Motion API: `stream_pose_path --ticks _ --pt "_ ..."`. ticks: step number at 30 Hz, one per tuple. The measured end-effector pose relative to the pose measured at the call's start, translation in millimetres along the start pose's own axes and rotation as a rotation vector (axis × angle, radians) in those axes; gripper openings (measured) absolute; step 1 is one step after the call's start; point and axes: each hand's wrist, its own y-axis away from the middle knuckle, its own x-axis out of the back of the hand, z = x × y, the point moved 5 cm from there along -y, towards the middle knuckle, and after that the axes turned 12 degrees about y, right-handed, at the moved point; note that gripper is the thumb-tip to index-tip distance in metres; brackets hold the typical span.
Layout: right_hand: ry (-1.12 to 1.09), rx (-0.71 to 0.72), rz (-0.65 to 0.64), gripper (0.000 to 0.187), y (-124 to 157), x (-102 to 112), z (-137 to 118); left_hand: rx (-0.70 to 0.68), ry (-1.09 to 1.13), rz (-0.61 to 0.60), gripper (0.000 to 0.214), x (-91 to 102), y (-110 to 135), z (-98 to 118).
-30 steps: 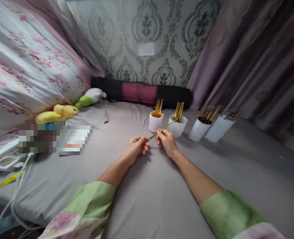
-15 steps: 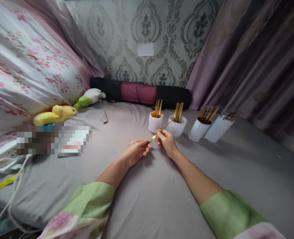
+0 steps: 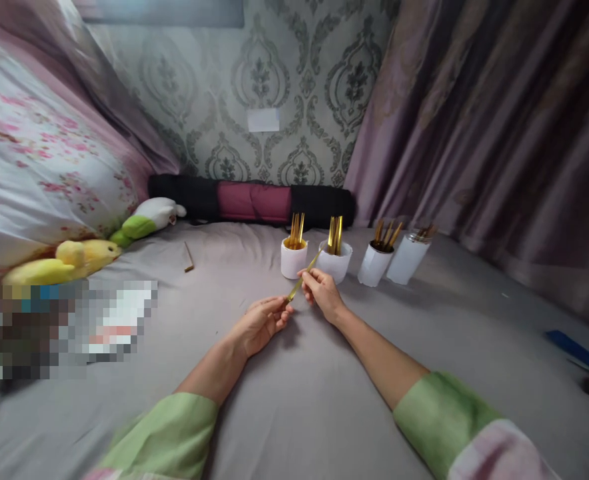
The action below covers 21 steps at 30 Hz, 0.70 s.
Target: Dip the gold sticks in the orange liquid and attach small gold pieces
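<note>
A thin golden stick (image 3: 302, 279) is held between both my hands above the grey bed sheet (image 3: 324, 400). My left hand (image 3: 262, 321) pinches its lower end. My right hand (image 3: 320, 292) pinches it near the middle, and the upper tip points toward the cups. Just behind stand several white cups in a row, each holding upright sticks: one (image 3: 293, 257) and a second (image 3: 335, 261) with golden sticks, a third (image 3: 373, 263) and a fourth (image 3: 407, 257) with darker ones.
A black and maroon bolster (image 3: 252, 200) lies along the patterned wall. Yellow (image 3: 59, 260) and green-white (image 3: 147, 219) soft toys sit at the left by a floral quilt. A single loose stick (image 3: 188, 257) lies on the sheet. Curtains hang at the right; a blue object (image 3: 577, 348) lies at the right edge.
The view has swung to the right and down, so the cups and hands sit further left in frame. Both hands keep their pinch on the stick, now tilted steeper.
</note>
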Motion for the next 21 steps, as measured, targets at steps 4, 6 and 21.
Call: stream_pose_path --ticks 4,6,21 --pt "-0.014 0.042 0.051 0.028 -4.6 8.7 -6.4 0.040 0.030 -0.039 0.011 -1.5 -0.1 -1.8" --pt "-0.026 0.054 0.076 0.029 -6.3 13.8 -10.7 0.068 0.042 -0.058 0.013 -2.9 0.0 -3.7" --pt "0.055 0.084 0.208 0.029 -19.6 56.3 -44.5 0.109 0.093 -0.081 0.016 -1.5 -0.3 -8.7"
